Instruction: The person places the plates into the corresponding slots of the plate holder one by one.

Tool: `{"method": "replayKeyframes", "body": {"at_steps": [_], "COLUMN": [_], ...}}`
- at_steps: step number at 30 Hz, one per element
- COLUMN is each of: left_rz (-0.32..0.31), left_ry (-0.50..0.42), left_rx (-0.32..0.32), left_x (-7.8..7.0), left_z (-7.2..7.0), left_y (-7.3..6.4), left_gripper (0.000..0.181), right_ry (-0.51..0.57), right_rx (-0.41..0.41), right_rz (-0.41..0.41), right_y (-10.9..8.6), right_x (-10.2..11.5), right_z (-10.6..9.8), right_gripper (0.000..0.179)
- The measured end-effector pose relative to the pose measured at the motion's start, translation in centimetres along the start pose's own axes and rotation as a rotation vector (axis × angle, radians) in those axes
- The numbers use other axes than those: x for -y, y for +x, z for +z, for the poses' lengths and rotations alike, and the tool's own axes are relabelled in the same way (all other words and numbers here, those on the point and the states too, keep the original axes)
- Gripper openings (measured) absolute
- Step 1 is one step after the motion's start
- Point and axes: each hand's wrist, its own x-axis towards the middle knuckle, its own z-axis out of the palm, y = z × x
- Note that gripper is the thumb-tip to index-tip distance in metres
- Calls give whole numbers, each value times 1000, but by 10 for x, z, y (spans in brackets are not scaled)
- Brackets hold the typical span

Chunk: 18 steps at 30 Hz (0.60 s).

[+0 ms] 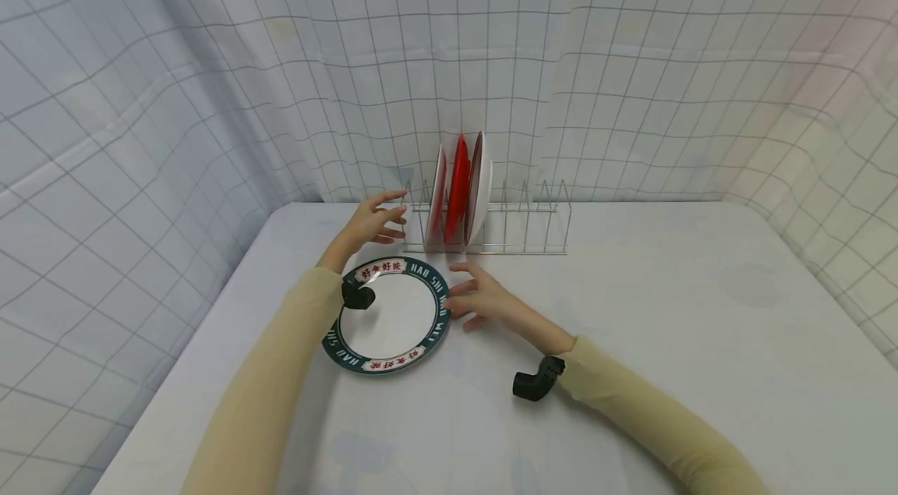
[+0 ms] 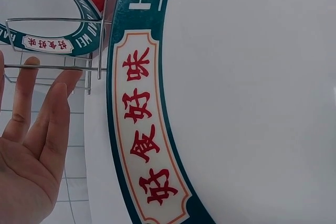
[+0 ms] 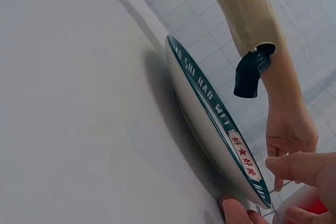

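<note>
A white plate point(image 1: 389, 316) with a dark green lettered rim lies face up on the table. My right hand point(image 1: 484, 298) is at its right edge, fingers spread and fingertips right at the rim. In the right wrist view, parted fingers point(image 3: 296, 167) show around the rim's near end. Beyond the plate, my left hand point(image 1: 368, 222) is at the left end of a wire dish rack point(image 1: 526, 206), fingers loosely extended. Its fingertips overlap the rack's wires in the left wrist view. A green-rimmed plate point(image 2: 47, 43) stands in the rack there.
Upright in the rack's left part stand a red dish point(image 1: 458, 187) and a white dish point(image 1: 481, 187). A white cloth with a grid pattern point(image 1: 631, 74) hangs behind the rack and along both sides. The white table point(image 1: 666, 284) extends to the right.
</note>
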Motion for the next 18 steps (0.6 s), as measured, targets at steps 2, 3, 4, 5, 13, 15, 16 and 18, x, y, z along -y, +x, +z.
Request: {"method": "replayKeyframes", "body": {"at_steps": [2, 3, 4, 5, 13, 15, 16, 18], "left_rz": [1, 0, -2, -5, -5, -2, -5, -12], "left_ry": [8, 11, 16, 16, 14, 16, 18, 10], "left_rx": [-4, -5, -6, -8, -3, 3, 5, 6], "left_x": [0, -1, -1, 0, 1, 2, 2, 2], "left_z": [1, 1, 1, 1, -1, -1, -1, -1], "left_y": [0, 0, 0, 0, 0, 0, 0, 0], "left_gripper": [52, 52, 52, 52, 52, 52, 52, 53], "right_ry": [-18, -27, -38, -50, -68, -77, -86, -92], "right_rx": [7, 9, 10, 10, -7, -15, -18, -22], "right_rz": [-4, 0, -3, -6, -7, -8, -10, -6], "right_y": [2, 3, 4, 6, 13, 14, 14, 14], "right_x": [0, 1, 1, 1, 1, 1, 1, 1], "right_z": [1, 2, 3, 4, 13, 15, 16, 18], "right_gripper": [67, 66, 65, 64, 61, 61, 61, 62]}}
